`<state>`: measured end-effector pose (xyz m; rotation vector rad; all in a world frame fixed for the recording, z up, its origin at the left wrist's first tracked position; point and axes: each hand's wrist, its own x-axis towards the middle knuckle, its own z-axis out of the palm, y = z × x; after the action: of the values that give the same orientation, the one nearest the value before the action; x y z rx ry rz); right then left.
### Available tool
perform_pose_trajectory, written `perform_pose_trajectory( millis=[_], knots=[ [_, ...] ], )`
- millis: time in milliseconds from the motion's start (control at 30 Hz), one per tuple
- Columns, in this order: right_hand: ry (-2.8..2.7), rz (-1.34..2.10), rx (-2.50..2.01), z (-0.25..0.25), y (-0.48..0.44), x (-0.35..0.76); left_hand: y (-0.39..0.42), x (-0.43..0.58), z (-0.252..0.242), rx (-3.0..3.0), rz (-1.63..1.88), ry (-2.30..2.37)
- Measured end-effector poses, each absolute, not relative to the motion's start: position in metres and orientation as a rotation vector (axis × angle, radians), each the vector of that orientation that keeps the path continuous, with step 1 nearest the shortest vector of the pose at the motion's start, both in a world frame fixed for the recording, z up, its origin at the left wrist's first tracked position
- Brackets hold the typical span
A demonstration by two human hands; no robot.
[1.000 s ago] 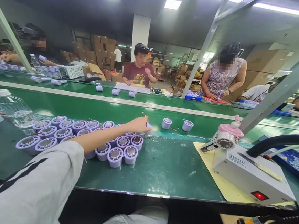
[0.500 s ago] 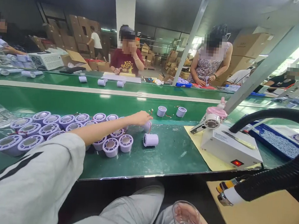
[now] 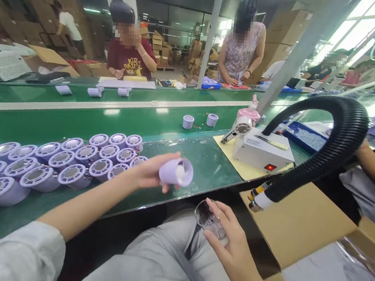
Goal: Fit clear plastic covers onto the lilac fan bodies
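Observation:
My left hand [image 3: 151,172] is closed round a lilac cylinder part [image 3: 176,171], held on its side above the near edge of the green bench, its open end turned towards me. Lower down, over my lap, my right hand [image 3: 228,241] grips a small clear plastic cap or cup [image 3: 206,216]. Left of my left hand, several round lilac parts with metal centres [image 3: 72,159] stand packed together on the bench [image 3: 201,163].
A white box machine with a red light [image 3: 261,148] sits on a yellow mat at the right, a black ribbed hose [image 3: 333,143] arching over it. Two lilac parts [image 3: 199,120] lie on the green belt. Other people work across the belt. Cardboard boxes [image 3: 301,218] stand at my right.
My left hand picked a lilac part off the bench and drew it back towards me. My right hand rose into view with the clear cap. The view dropped and swung right.

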<state>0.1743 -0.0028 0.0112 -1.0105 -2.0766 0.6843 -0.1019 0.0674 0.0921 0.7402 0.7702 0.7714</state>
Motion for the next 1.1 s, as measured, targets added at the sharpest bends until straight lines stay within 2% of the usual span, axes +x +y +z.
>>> perform_pose_trajectory(
  millis=[200, 367, 467, 633, 733, 900, 1100],
  knots=[
    [-2.299, 0.085, -1.117, 0.018, -0.004, 0.172, 0.051, -0.046, 0.046, 1.633, 0.296, 0.857],
    [-2.422, 0.017, -1.483, 0.012, -0.005, 0.178, 0.064, -0.018, 0.029, 1.938, 0.246, 0.745],
    [-2.392, 0.143, -1.587, 0.009, -0.004, 0.183, 0.063, -0.01, 0.024, 2.003, 0.308, 0.764],
    [-2.107, 0.71, -1.474, 0.013, -0.011, 0.195, 0.051, -0.01, 0.011, 1.954, 0.62, 0.868],
    [-1.873, 0.919, -1.444, 0.018, -0.018, 0.199, 0.045, -0.011, -0.001, 1.992, 0.709, 0.842],
    [-1.523, 1.093, -1.436, 0.019, -0.024, 0.202, 0.041, -0.008, -0.014, 2.012, 0.663, 0.693],
    [-1.253, 1.273, -1.242, 0.012, -0.024, 0.214, 0.029, -0.003, -0.012, 1.525, 0.539, 0.609]
  ],
)
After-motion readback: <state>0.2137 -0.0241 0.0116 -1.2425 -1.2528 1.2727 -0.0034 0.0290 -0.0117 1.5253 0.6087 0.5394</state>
